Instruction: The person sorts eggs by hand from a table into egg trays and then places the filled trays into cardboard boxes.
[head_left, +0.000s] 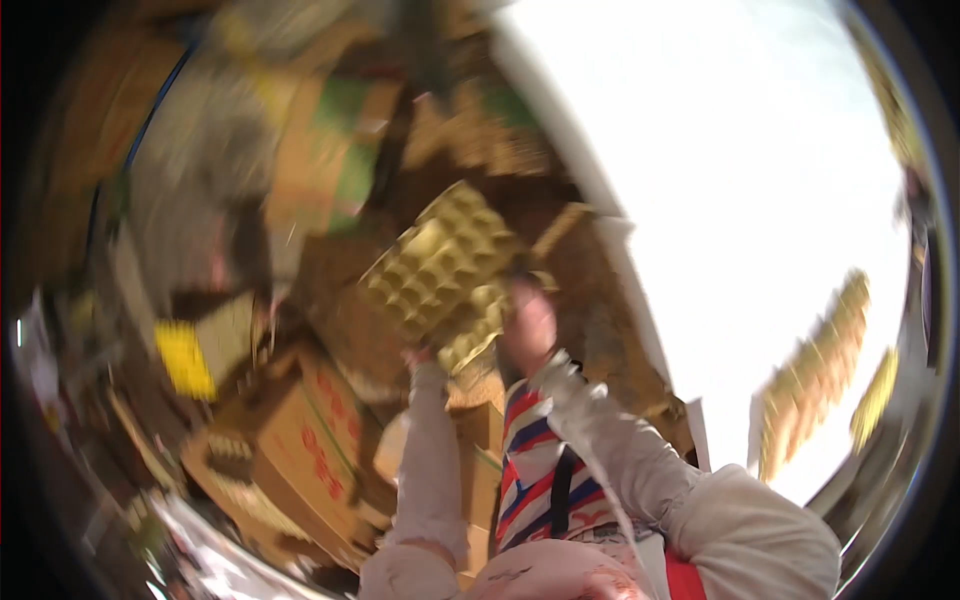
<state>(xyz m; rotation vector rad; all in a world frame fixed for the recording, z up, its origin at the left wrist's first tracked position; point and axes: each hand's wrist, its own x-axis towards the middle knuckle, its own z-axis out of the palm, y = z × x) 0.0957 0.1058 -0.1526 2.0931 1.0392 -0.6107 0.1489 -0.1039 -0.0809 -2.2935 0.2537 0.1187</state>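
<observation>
A yellowish moulded-pulp egg tray (442, 262) is held out in front of me, tilted, its rows of cups facing up. Below its lower right side shows a second piece of egg tray (476, 330); whether the two are joined is unclear. My left hand (417, 356) grips the near edge, its fingers partly hidden beneath. Heavily blurred, my right hand (531, 322) closes on the right side, with a bit of tray showing past its fingers. A paler rounded spot lies among the cups, too smeared to identify.
A brightly lit white table (712, 187) fills the right side, bearing a tall stack of brown eggs (814, 382) and a yellow tray edge (876, 401). Cardboard boxes (315, 450) with red print stand at lower left. A green-taped carton (322, 157) and a yellow-sided box (186, 360) lie beyond.
</observation>
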